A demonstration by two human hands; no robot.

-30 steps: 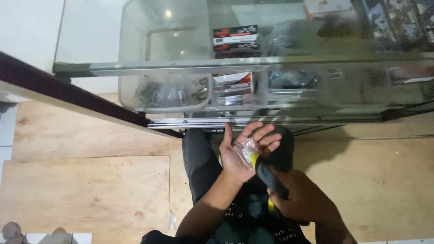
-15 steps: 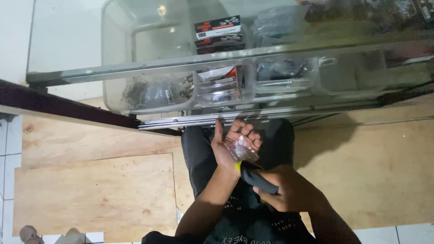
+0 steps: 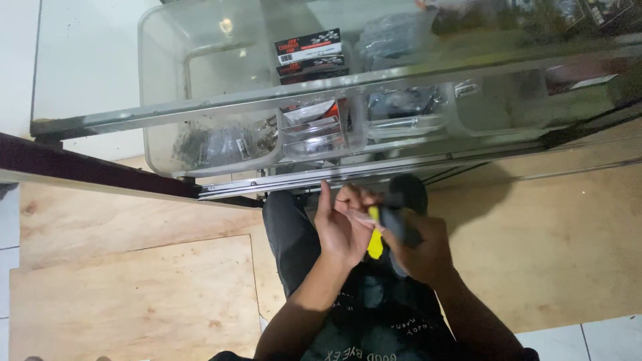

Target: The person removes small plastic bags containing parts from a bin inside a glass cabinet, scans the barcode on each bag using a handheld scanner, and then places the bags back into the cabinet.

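My left hand point(image 3: 341, 230) is palm-up above my lap, its grip curled loosely around a small clear packet point(image 3: 361, 215). My right hand point(image 3: 418, 247) has its grip pressed together around a yellow-and-grey tool point(image 3: 376, 242), whose tip touches the packet. Both sit just below the near edge of the glass display counter point(image 3: 221, 107).

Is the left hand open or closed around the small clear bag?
Partly open: the left hand has its fingers curled loosely over the small clear bag, thumb raised.
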